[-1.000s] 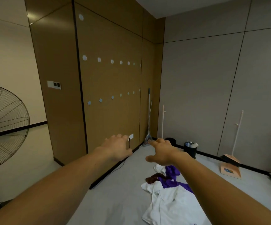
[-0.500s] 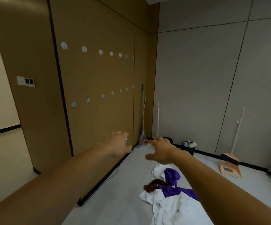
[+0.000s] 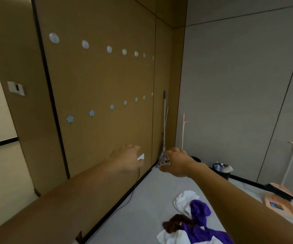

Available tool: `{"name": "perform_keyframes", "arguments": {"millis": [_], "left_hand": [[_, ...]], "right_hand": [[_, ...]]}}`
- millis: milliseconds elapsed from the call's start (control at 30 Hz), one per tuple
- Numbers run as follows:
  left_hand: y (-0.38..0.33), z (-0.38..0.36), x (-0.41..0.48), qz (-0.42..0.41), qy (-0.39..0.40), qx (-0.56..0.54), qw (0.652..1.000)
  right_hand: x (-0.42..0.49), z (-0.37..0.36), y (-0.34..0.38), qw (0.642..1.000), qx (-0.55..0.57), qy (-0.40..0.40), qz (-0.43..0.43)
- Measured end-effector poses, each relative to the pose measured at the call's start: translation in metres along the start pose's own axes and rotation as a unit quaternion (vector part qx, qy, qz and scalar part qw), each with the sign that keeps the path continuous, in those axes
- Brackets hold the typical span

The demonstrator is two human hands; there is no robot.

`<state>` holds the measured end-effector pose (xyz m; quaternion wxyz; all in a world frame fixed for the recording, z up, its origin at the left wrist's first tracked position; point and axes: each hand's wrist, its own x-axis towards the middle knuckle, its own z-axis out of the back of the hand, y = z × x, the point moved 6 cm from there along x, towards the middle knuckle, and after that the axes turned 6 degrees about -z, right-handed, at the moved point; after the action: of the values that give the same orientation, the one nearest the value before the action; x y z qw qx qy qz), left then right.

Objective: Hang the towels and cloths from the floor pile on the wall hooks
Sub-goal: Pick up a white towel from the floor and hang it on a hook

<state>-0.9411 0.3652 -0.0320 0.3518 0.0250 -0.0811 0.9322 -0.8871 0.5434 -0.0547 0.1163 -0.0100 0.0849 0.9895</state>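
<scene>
— What sort of room was it?

— A bare one. A brown wall panel (image 3: 98, 76) filled the left and middle of the frame, with a grey wall to the right and a pale floor (image 3: 142, 208) below. Across the panel ran an upper row of round hooks (image 3: 85, 44) and a lower row of flower-shaped hooks (image 3: 91, 113). Nothing hung on any of them.

— And the hands?

— The left hand (image 3: 126, 159) reached out at the centre of the frame, in front of the panel's base. The right hand (image 3: 175, 162) was just to its right. Each grip was slack, with the fingers loosely spread and holding nothing.

— Where were the cloths?

— At the lower right, in a floor pile (image 3: 191, 224) beside the right forearm and well apart from both hands. A white towel (image 3: 184, 199), a purple cloth (image 3: 200, 212) and a brown cloth (image 3: 175, 222) lay tangled together.

— How would they handle?

— I judged them light, soft and limp, so they would sag from wherever they were held. Because they were tangled, lifting one would likely drag its neighbours along. The white towel lay freest, so I would pinch it at a corner or edge and lift it clear. No hanging loop could be made out. The hooks looked small, so I would drape each cloth near its middle to keep it from sliding off.
</scene>
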Motion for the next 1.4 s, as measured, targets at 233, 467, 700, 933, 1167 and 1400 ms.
{"name": "perform_keyframes", "arguments": {"millis": [233,467,700,933,1167,1400], "left_hand": [[0.051,-0.025,0.094,0.009,0.032,0.018,0.999],[0.121,-0.034,0.204,-0.025,0.037,0.034,0.998],[0.158,-0.059,0.313,-0.077,0.075,0.021,0.994],[0.149,-0.124,0.413,-0.116,0.11,-0.026,0.987],[0.107,-0.202,0.512,-0.152,0.177,-0.051,0.971],[0.046,-0.321,0.566,-0.197,0.275,-0.028,0.941]], "right_hand": [[0.106,-0.011,-0.003,1.0,-0.018,0.022,0.007],[0.223,-0.022,0.007,1.0,0.004,0.019,-0.022],[0.315,-0.03,-0.007,0.998,0.003,0.006,-0.065],[0.393,-0.072,-0.082,0.992,0.018,0.042,-0.12],[0.464,-0.122,-0.161,0.98,0.075,0.083,-0.165],[0.456,-0.202,-0.247,0.945,0.102,0.161,-0.265]]}}
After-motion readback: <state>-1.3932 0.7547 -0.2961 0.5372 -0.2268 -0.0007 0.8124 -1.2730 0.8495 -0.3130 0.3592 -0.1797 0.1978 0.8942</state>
